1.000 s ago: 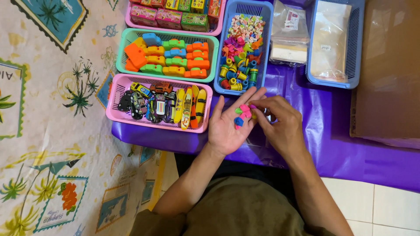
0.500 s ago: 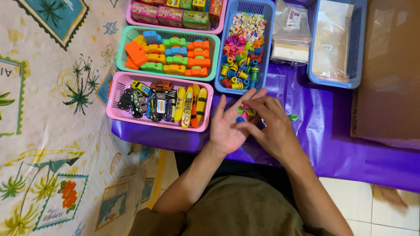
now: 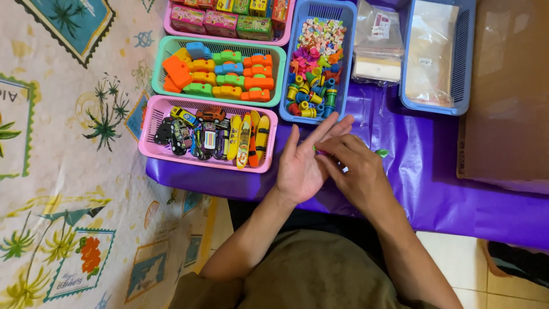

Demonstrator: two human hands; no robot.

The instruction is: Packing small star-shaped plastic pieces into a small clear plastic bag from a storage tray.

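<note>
We see only a sliver of the small coloured pieces (image 3: 318, 151), a green and pink edge showing just right of the frame's centre, where the left hand (image 3: 303, 166) lies palm up and the right hand (image 3: 355, 171) covers its fingers, hiding the rest from us.

- right hand (image 3: 357, 174) covers most of the small bits in the left hand (image 3: 303, 166)
- pink box basket (image 3: 229, 35), above the teal basket (image 3: 220, 44), is cropped off
</note>
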